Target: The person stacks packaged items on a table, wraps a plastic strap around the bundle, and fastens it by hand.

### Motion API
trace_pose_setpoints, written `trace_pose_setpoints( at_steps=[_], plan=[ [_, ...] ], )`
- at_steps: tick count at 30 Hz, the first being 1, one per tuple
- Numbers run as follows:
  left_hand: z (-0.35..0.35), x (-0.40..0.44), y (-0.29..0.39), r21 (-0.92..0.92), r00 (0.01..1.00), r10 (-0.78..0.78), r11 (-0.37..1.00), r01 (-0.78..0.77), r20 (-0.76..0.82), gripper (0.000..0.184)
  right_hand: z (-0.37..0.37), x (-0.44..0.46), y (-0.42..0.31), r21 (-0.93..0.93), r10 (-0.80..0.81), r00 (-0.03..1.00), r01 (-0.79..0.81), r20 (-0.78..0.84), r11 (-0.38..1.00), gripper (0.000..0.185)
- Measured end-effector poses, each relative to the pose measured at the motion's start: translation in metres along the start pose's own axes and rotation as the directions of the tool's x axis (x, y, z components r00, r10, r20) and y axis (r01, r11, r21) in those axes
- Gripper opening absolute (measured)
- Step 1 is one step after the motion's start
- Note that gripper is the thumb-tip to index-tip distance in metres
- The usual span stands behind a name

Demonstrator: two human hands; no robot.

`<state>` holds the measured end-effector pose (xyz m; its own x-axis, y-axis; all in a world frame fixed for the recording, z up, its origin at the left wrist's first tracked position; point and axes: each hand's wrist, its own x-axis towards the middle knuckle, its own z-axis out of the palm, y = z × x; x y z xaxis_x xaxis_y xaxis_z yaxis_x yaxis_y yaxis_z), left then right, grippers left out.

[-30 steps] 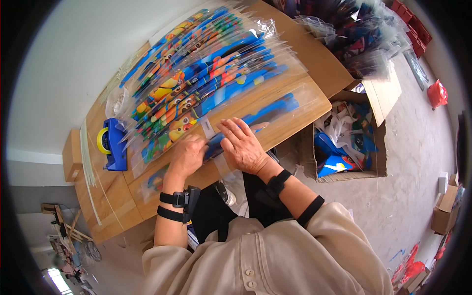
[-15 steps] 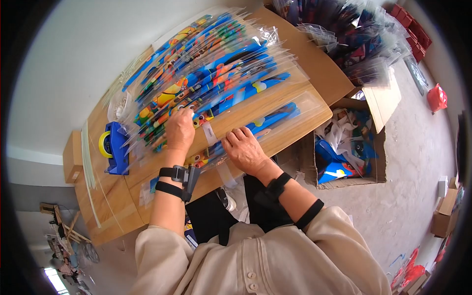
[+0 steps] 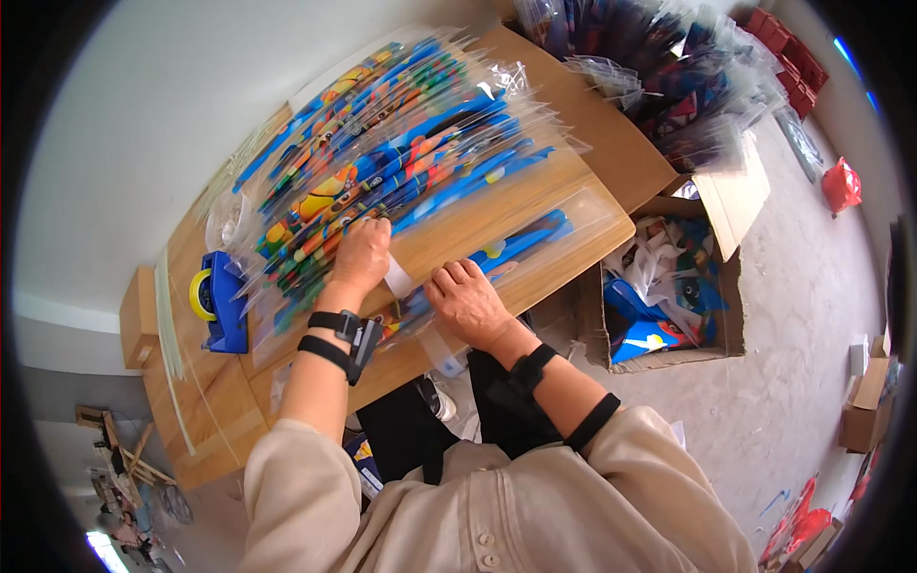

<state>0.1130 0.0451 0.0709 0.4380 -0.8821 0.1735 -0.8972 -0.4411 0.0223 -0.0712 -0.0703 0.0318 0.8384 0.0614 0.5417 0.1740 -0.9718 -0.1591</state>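
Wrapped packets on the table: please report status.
Left hand at edge of packet pile; right hand on separate packet. Blue tape dispenser beside pile, left side.

A person's right hand (image 3: 468, 304) presses on a clear sleeve of blue printed material (image 3: 535, 237) along the near edge of a wooden table (image 3: 564, 181), while the left hand (image 3: 363, 253), fingers bent, touches the near side of a spread pile of colorful sleeves (image 3: 353, 167). A white strip (image 3: 397, 277) lies between the hands. Toward the table's left end sits a blue tape dispenser (image 3: 226, 306) with a yellow roll, near long pale strips (image 3: 167, 325). Off the right corner, an open carton (image 3: 721, 325) holds white and blue material on the floor.
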Motion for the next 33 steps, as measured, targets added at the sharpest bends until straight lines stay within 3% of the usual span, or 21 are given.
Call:
trace_pose_setpoints(
  at_steps=[5,7,9,11,13,15,17,19,23,25,29,30,33],
  plan=[
    [-0.056,-0.009,0.005,-0.132,0.991,-0.062,0.988,0.078,0.120,0.007,0.000,0.003,0.000,0.023,0.018,1.000,-0.018,0.001,1.000,0.022],
    [-0.071,-0.018,0.010,-0.185,0.959,-0.087,0.973,0.141,0.271,0.017,-0.001,0.003,0.002,0.047,-0.013,0.995,0.017,-0.101,0.999,0.019],
    [-0.073,-0.026,0.014,-0.172,0.945,-0.072,0.976,0.132,0.318,0.013,-0.003,0.002,0.001,0.068,-0.002,0.994,0.009,-0.107,0.998,0.019],
    [-0.065,-0.032,0.014,-0.388,0.944,-0.044,0.905,0.177,0.328,0.014,-0.005,0.002,-0.001,0.091,0.010,0.993,0.000,-0.115,0.996,0.019],
    [-0.062,-0.031,0.010,-0.295,0.945,-0.060,0.942,0.160,0.321,0.018,-0.005,0.000,-0.002,0.118,0.039,0.999,-0.038,-0.008,0.992,0.019],
    [-0.064,-0.028,0.011,-0.189,0.995,-0.099,0.977,0.098,0.003,0.014,-0.003,-0.001,-0.001,0.103,0.039,0.999,-0.038,-0.008,0.994,0.021],
    [-0.075,-0.025,0.015,-0.121,0.993,-0.113,0.987,0.107,-0.040,0.013,0.001,-0.002,-0.002,0.091,0.034,0.999,-0.033,-0.009,0.995,0.022],
    [-0.081,-0.022,0.023,0.015,0.977,-0.028,0.999,0.032,-0.213,0.013,0.002,-0.002,-0.003,0.086,0.058,0.998,-0.055,-0.030,0.995,0.029],
    [-0.060,-0.026,0.037,0.132,0.984,0.005,0.991,0.018,-0.176,0.014,0.003,-0.002,-0.004,0.082,0.076,0.997,-0.073,-0.031,0.994,0.029],
    [-0.033,-0.031,0.038,0.009,0.993,-0.094,0.996,0.093,0.070,0.021,0.005,-0.002,-0.004,0.090,0.077,0.996,-0.073,-0.038,0.993,0.029],
    [-0.024,-0.031,0.044,-0.107,0.997,-0.045,0.993,0.050,0.055,0.029,0.005,-0.003,-0.002,0.086,0.050,0.998,-0.046,-0.039,0.995,0.028],
    [-0.012,-0.029,0.030,-0.043,0.999,0.020,0.999,-0.018,0.039,0.025,0.003,-0.002,-0.001,0.090,0.036,0.999,-0.033,-0.033,0.995,0.027],
    [-0.019,-0.011,0.012,0.126,0.995,-0.093,0.988,0.088,0.038,0.009,0.006,-0.002,0.002,0.139,0.022,0.999,-0.018,-0.030,0.990,0.024]
  ],
)
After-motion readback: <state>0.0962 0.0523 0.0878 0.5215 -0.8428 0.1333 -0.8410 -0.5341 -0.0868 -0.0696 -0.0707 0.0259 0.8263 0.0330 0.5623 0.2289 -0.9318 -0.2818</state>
